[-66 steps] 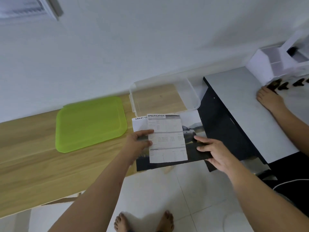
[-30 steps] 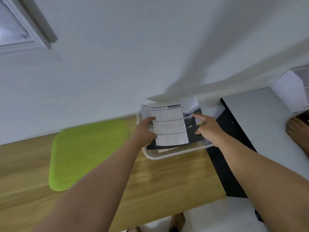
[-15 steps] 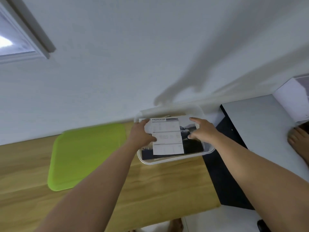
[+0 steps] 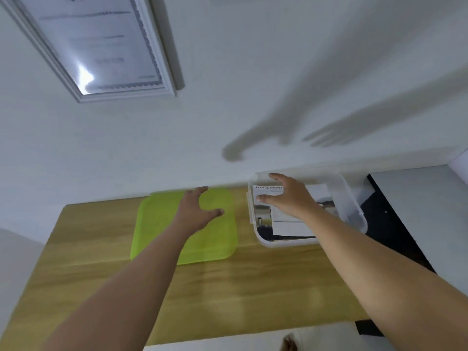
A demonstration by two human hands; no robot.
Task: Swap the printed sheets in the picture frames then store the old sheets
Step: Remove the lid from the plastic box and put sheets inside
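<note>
Printed sheets [image 4: 288,225] lie flat in a clear rounded plastic box [image 4: 354,211], right.
Left hand [image 4: 196,211] spread over glossy green lid [image 4: 157,234] (contact unclear); right hand [image 4: 288,196] splayed above sheets; wood-grain table [image 4: 228,287], white wall [image 4: 253,84].

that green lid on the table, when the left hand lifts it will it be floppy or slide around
The green lid looks like thin, translucent moulded plastic, so probably light and slightly flexible rather than floppy. It lies flat on the smooth wooden table, so it may skid if pushed. The open left hand above it would likely need an edge grip.
</note>
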